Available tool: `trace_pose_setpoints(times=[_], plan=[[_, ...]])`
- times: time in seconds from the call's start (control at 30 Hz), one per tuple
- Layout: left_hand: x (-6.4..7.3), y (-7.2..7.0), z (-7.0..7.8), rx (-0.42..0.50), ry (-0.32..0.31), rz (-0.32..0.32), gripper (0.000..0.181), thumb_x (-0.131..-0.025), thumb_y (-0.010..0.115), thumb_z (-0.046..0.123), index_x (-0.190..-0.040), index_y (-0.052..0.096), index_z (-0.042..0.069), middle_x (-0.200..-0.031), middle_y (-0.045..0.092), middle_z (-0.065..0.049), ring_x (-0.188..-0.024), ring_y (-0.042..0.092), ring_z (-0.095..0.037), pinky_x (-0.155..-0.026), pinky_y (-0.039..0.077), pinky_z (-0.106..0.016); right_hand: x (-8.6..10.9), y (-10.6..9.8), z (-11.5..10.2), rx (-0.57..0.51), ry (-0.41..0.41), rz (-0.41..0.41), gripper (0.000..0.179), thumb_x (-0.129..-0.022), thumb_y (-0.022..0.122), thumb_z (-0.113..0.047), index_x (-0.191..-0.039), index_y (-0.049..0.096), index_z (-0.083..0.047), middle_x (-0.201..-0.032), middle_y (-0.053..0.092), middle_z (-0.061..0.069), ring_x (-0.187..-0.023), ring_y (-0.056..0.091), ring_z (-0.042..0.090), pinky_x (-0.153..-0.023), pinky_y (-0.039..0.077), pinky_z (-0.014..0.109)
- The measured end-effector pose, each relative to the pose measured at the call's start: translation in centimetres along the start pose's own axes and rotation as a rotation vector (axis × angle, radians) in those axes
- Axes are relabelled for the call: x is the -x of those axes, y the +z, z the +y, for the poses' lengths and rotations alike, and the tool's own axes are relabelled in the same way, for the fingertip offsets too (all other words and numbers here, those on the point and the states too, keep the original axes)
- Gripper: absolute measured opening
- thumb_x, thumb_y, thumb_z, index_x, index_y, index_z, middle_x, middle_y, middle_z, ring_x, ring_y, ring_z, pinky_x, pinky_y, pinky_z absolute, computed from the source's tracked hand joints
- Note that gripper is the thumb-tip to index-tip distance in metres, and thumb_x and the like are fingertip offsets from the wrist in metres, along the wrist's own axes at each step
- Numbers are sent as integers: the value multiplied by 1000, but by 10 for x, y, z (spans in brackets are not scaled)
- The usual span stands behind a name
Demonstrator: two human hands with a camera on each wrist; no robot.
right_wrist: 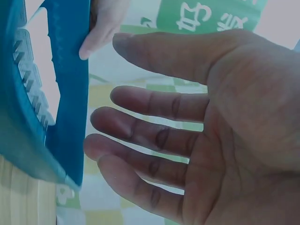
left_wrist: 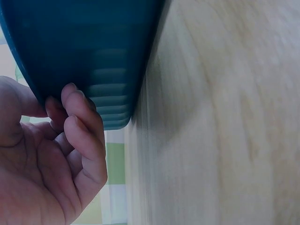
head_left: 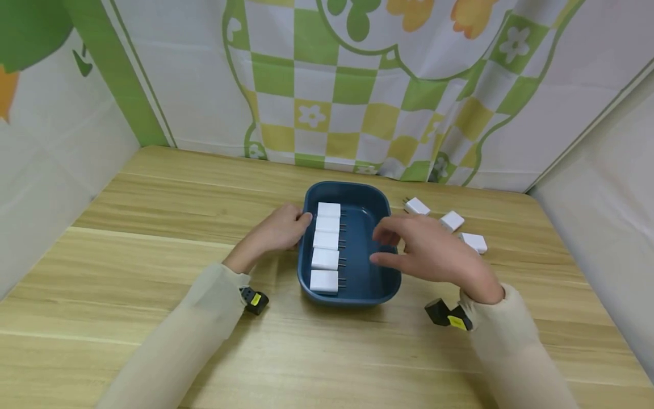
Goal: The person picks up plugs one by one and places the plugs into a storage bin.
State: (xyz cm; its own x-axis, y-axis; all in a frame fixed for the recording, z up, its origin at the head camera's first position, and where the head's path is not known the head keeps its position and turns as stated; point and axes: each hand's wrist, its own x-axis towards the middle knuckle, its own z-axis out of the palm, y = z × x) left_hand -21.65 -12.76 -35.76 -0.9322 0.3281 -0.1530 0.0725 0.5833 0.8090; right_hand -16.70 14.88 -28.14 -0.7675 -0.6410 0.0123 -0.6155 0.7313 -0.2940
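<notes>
A dark blue plastic tub (head_left: pixel 365 292) stands on the wooden table. Along its left side, several white plug-in chargers (head_left: pixel 325 259) lie in a column with their prongs pointing right. My left hand (head_left: pixel 283 227) grips the tub's left rim, thumb over the edge; the left wrist view shows its curled fingers (left_wrist: pixel 84 136) against the outer wall. Over the tub's right rim hovers my right hand (head_left: pixel 434 247), fingers spread and thumb apart. Nothing is in that palm (right_wrist: pixel 234 122) in the right wrist view.
Three more white chargers lie right of the tub: one farthest back (head_left: pixel 416 205), a middle one (head_left: pixel 452 221), and one partly behind my right hand (head_left: pixel 474 242). A checked green, yellow and white curtain (head_left: pixel 357 108) hangs along the table's back edge.
</notes>
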Motion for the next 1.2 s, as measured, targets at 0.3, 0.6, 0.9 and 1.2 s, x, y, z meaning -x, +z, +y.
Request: trace_pose_setpoints(times=[0.3,0.6,0.9,1.2], plan=[[-1,1,0,-17,10,3,42,-110,37,22,-74,52,6,-60,48,-3,-51,46,-17,-51,39,-29,19,-10,26,-31,100,73,28,-90,78,-30,-109,70,-10,-97,68,1,-91,64,21,-79,51,40],[-1,1,0,-40,24,13,42,-109,37,21,-72,51,7,-59,49,-3,-52,48,-17,-52,41,-29,36,-25,70,5,282,20,36,-92,75,-32,-113,68,-3,-102,69,12,-93,65,29,-81,51,48],[-2,1,-4,-21,20,4,42,-110,37,22,-76,55,5,-61,50,-4,-52,49,-18,-52,42,-30,43,-25,93,33,358,-41,45,-92,75,-36,-114,67,2,-104,70,16,-93,66,31,-80,51,51],[-3,2,-3,-22,24,8,42,-110,37,22,-75,53,6,-60,49,-4,-52,48,-18,-52,41,-30,52,-17,98,53,365,-96,45,-88,78,-34,-113,68,1,-102,70,14,-94,66,32,-81,51,50]])
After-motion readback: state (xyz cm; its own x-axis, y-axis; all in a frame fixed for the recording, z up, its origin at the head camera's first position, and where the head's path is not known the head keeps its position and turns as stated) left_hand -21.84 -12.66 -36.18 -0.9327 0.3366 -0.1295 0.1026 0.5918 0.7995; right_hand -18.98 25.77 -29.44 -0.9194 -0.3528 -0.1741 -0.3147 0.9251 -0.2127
